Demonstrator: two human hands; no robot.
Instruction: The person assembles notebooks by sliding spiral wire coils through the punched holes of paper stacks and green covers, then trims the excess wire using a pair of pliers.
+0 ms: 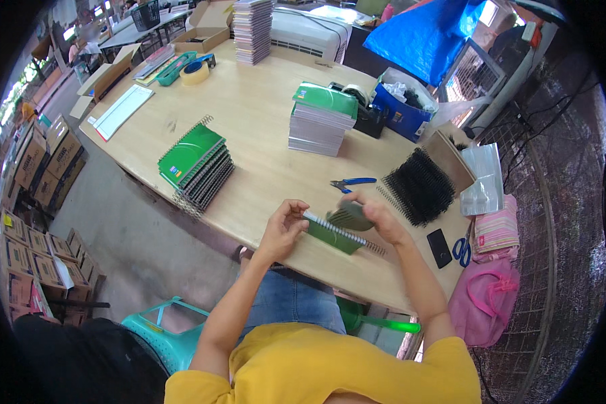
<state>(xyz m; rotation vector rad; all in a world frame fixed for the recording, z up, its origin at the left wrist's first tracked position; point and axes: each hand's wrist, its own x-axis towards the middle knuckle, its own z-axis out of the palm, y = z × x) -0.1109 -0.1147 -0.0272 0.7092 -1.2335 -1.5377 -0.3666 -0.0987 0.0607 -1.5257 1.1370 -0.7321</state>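
A green-covered spiral notebook [332,236] lies at the table's near edge in front of me. A coil runs along its top edge, and a loose length of it sticks out past the right end. My left hand [284,229] has its fingers curled at the notebook's left corner. With my right hand [382,221] I grip a lifted dark flap of the notebook, blurred by motion. Blue-handled cutting pliers [352,183] lie just beyond my right hand. Farther right is a heap of black spiral coils [420,187].
A stack of coiled green notebooks [194,163] stands left, a stack without visible coils [323,121] farther back. Behind it are a tape dispenser [368,116] and a blue box [402,108]. A phone [439,248], blue scissors [461,251] and a pink bag [483,296] lie right.
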